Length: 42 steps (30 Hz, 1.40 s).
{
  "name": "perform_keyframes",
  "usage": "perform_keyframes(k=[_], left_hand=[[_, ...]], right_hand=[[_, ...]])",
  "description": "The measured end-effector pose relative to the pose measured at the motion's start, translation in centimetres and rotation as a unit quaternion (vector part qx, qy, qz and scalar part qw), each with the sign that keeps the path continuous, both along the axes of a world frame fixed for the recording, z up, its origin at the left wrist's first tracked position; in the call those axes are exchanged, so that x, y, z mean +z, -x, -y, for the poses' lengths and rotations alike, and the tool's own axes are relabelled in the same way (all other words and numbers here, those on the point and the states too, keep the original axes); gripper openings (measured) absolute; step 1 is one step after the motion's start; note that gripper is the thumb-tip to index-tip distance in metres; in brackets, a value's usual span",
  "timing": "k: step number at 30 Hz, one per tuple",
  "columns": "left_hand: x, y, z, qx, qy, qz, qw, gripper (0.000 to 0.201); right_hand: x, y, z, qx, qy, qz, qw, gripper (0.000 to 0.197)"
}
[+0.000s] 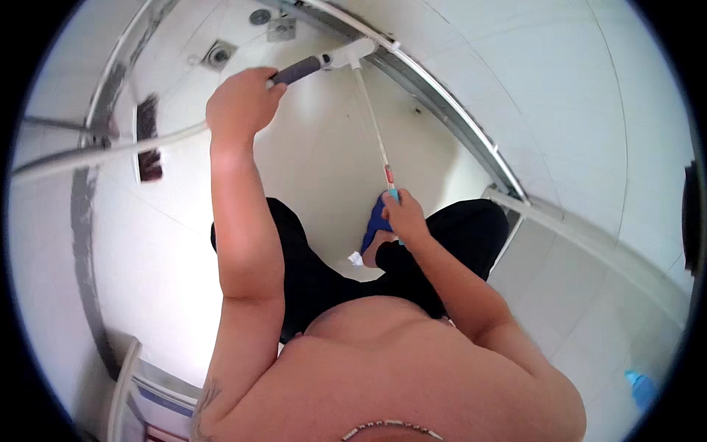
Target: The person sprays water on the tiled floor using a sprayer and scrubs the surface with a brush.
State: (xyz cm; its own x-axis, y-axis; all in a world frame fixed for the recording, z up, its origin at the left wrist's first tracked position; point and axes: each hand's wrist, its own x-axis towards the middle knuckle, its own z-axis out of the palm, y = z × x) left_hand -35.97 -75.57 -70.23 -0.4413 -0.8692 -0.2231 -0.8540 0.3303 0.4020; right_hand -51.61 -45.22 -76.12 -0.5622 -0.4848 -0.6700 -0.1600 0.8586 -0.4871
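My left hand (pixel 247 103) is closed around the dark grey grip of a hand-held shower head (pixel 299 71). A pale hose (pixel 166 137) trails from it to the left. In my right hand (pixel 404 216) is the blue end of a long, thin white-handled brush (pixel 373 121). The brush's white head meets the shower door track (pixel 412 82) at the far side, right beside the shower head's white end. Where the two white parts overlap, I cannot tell whether they touch. Bristles and any water are too small to make out.
Below me is a pale floor (pixel 317 158), with a square drain (pixel 219 55) at the far left. A blue slipper (pixel 374 223) is on my foot by my right hand. White tiled wall (pixel 560 96) rises beyond the track. A blue bottle (pixel 641 389) stands at the lower right.
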Motion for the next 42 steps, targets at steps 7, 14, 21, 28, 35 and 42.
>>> perform_keyframes(k=[7, 14, 21, 28, 35, 42], left_hand=[[-0.2, -2.6, 0.0, 0.057, 0.005, -0.032, 0.998, 0.027], [1.6, -1.0, -1.2, 0.028, -0.057, 0.035, 0.997, 0.027], [1.2, 0.1, -2.1, 0.031, -0.052, 0.053, 0.997, 0.026], [0.7, -0.8, -2.6, 0.03, -0.022, 0.062, 0.997, 0.025], [1.3, -1.4, -3.3, 0.038, -0.036, 0.046, 0.998, 0.026], [1.2, -1.8, -4.5, 0.026, -0.015, 0.051, 0.998, 0.024]], right_hand=[[4.1, 1.2, 1.9, -0.167, -0.013, 0.259, 0.951, 0.018], [5.3, 1.3, 6.9, -0.286, 0.069, 0.435, 0.851, 0.019], [9.2, 4.1, 3.3, -0.154, -0.052, 0.24, 0.957, 0.023], [2.4, 9.8, 5.2, 0.242, -0.073, -0.108, 0.962, 0.033], [0.7, 19.6, -2.5, 0.319, -0.144, -0.139, 0.926, 0.044], [-11.9, 17.5, -8.8, 0.244, -0.114, -0.118, 0.956, 0.045]])
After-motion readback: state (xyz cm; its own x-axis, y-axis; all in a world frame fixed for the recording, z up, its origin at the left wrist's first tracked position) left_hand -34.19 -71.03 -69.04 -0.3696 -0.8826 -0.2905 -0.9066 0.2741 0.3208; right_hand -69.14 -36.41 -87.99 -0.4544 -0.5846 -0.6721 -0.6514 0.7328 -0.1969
